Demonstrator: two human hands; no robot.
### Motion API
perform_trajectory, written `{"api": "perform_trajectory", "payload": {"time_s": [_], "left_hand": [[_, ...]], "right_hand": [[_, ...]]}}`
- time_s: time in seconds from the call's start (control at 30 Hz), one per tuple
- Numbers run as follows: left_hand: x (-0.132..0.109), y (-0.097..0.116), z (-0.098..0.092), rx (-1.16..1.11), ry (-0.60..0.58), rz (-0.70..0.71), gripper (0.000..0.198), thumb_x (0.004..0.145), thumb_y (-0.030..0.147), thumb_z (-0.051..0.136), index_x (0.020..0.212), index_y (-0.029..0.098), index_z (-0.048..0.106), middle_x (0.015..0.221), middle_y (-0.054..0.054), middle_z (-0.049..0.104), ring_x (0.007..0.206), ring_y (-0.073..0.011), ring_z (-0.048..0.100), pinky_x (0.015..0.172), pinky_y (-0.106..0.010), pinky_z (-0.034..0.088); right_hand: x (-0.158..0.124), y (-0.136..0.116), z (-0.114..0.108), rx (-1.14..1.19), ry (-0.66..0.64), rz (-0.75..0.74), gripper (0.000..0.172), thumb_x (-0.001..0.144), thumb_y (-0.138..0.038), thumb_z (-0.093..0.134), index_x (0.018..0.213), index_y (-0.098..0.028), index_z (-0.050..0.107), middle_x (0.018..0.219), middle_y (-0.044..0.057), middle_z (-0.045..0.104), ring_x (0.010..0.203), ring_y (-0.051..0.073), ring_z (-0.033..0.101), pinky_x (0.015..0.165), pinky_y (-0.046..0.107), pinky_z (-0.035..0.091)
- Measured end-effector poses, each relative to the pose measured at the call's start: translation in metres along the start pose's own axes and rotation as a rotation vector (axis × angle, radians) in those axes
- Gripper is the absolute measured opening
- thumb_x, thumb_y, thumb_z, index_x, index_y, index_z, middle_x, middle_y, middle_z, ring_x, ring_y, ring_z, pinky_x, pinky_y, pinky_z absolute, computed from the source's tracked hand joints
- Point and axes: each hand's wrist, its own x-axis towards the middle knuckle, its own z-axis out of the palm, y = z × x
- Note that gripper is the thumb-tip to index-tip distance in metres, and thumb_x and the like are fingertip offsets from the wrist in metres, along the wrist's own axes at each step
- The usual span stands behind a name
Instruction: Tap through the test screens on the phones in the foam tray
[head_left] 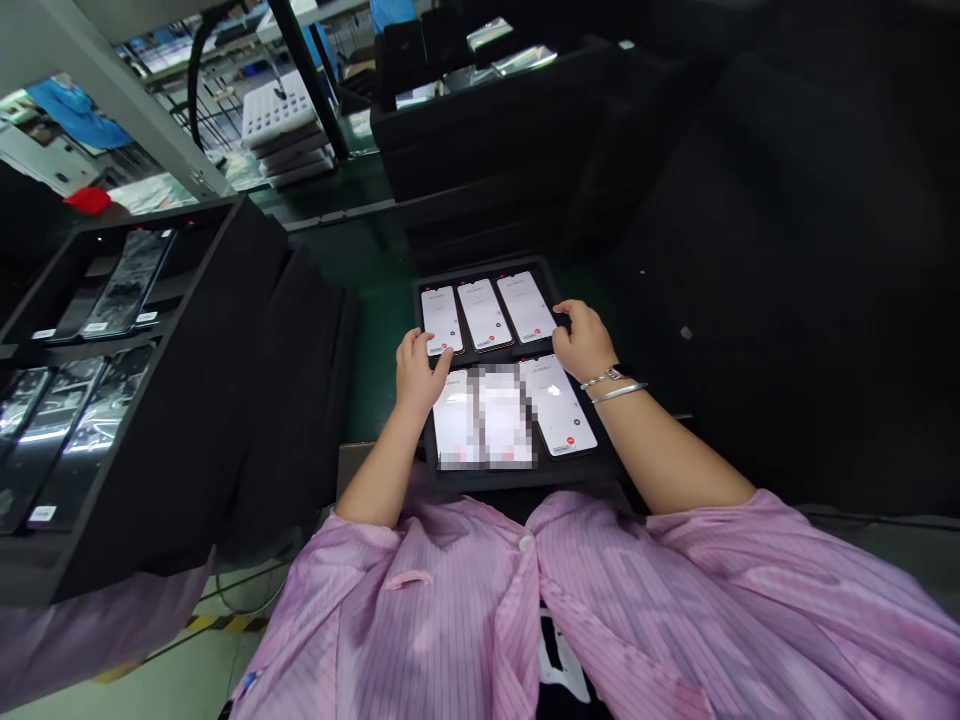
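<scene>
1. Two bare hands rest on the black phone tray (517, 476), and neither is closed around anything. The left hand (418, 375) lies half-curled, its fingertips (444, 362) on the lower edge of the back-left smartphone (441, 318). The right hand (581, 340) is spread, its fingers (564, 316) at the right end of the back-right smartphone (526, 306).
2. Six phones lie screen up in that tray, three in a back row and three in a front row, all with lit white screens. The back-middle smartphone (484, 314) sits between the two already named. Two front-row smartphones (456, 420) are pixelated, so their screens cannot be read. The front-right smartphone (559, 405) shows a small red mark near its lower end.
3. Two silver bangles (616, 386) circle the right wrist, just beside the tray. Pink striped smock sleeves (420, 600) lie nearer the wearer, below the tray.
4. Left of the tray, a black rack (225, 330) holds dark phones (127, 285) in slots.
5. Beyond the tray, a green belt (375, 330) runs past a black bin (480, 130). Farther off stands a stack of white perforated trays (279, 110).
</scene>
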Motion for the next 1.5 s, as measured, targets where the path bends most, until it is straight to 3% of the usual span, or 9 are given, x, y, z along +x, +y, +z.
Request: {"api": "perform_trajectory", "payload": {"time_s": [0.2,0.33,0.43,0.53,0.7,0.8,0.93,1.23,1.5], "left_hand": [[0.003,-0.009,0.004,-0.238,0.120,-0.102,0.019,0.093,0.027,0.070,0.111,0.021,0.066,0.136,-0.016,0.064,0.139,-0.0319,0.057,0.125,-0.051,0.042],[-0.009,-0.019,0.007,-0.286,0.145,-0.175,0.023,0.093,0.020,0.064,0.116,0.020,0.066,0.130,-0.013,0.067,0.121,-0.0246,0.067,0.112,-0.041,0.055],[-0.022,-0.021,0.006,-0.293,0.135,-0.182,0.029,0.093,0.019,0.066,0.121,0.019,0.066,0.132,-0.012,0.068,0.116,-0.0219,0.069,0.107,-0.036,0.057],[-0.030,-0.019,0.004,-0.294,0.144,-0.191,0.027,0.093,0.017,0.065,0.120,0.019,0.067,0.131,-0.012,0.069,0.114,-0.0221,0.069,0.106,-0.036,0.057],[-0.036,-0.014,-0.005,-0.304,0.172,-0.177,0.024,0.092,0.019,0.064,0.116,0.018,0.068,0.123,-0.012,0.070,0.110,-0.0244,0.070,0.104,-0.040,0.058],[-0.033,-0.014,-0.010,-0.307,0.197,-0.162,0.022,0.090,0.022,0.064,0.111,0.018,0.069,0.116,-0.012,0.071,0.106,-0.0265,0.070,0.102,-0.044,0.059],[-0.024,-0.019,-0.011,-0.313,0.204,-0.155,0.020,0.088,0.024,0.064,0.106,0.020,0.070,0.112,-0.012,0.072,0.102,-0.0273,0.071,0.100,-0.046,0.059],[-0.018,-0.024,-0.007,-0.311,0.169,-0.192,0.022,0.085,0.026,0.063,0.105,0.020,0.070,0.112,-0.011,0.074,0.103,-0.0284,0.072,0.096,-0.045,0.060],[-0.027,-0.022,-0.010,-0.290,0.158,-0.156,0.023,0.088,0.030,0.061,0.109,0.024,0.069,0.122,-0.010,0.072,0.118,-0.0298,0.067,0.111,-0.048,0.055]], "right_hand": [[0.007,-0.006,0.000,-0.036,-0.079,-0.045,0.041,0.084,-0.012,0.047,0.121,-0.016,0.064,0.124,0.019,0.071,0.124,0.034,0.064,0.110,0.052,0.054],[0.007,-0.006,0.000,-0.043,-0.132,-0.033,0.041,0.083,-0.010,0.050,0.122,-0.014,0.064,0.129,0.021,0.068,0.133,0.037,0.057,0.117,0.057,0.047],[0.006,-0.002,-0.001,-0.040,-0.136,0.005,0.048,0.087,-0.009,0.046,0.133,-0.008,0.057,0.137,0.025,0.062,0.136,0.037,0.053,0.119,0.057,0.044],[0.007,0.000,-0.001,-0.044,-0.137,0.028,0.051,0.090,-0.008,0.042,0.140,-0.004,0.052,0.142,0.028,0.058,0.137,0.037,0.051,0.119,0.058,0.043],[0.014,-0.008,0.002,-0.080,-0.101,0.022,0.046,0.090,-0.006,0.050,0.135,-0.010,0.059,0.142,0.024,0.060,0.138,0.037,0.052,0.122,0.056,0.042],[0.020,-0.015,0.005,-0.113,-0.062,0.043,0.034,0.099,-0.018,0.062,0.133,-0.013,0.062,0.139,0.017,0.062,0.131,0.031,0.059,0.116,0.054,0.049],[0.027,-0.019,0.010,-0.137,-0.040,0.077,0.037,0.105,-0.036,0.068,0.136,-0.017,0.064,0.138,0.012,0.064,0.122,0.026,0.065,0.105,0.049,0.057],[0.027,-0.025,0.009,-0.142,-0.063,0.105,0.039,0.106,-0.039,0.067,0.139,-0.018,0.063,0.141,0.012,0.062,0.124,0.027,0.064,0.106,0.050,0.057],[0.026,-0.025,0.011,-0.115,-0.035,0.111,0.037,0.106,-0.037,0.068,0.137,-0.018,0.064,0.141,0.012,0.063,0.123,0.026,0.065,0.107,0.050,0.057]]}}
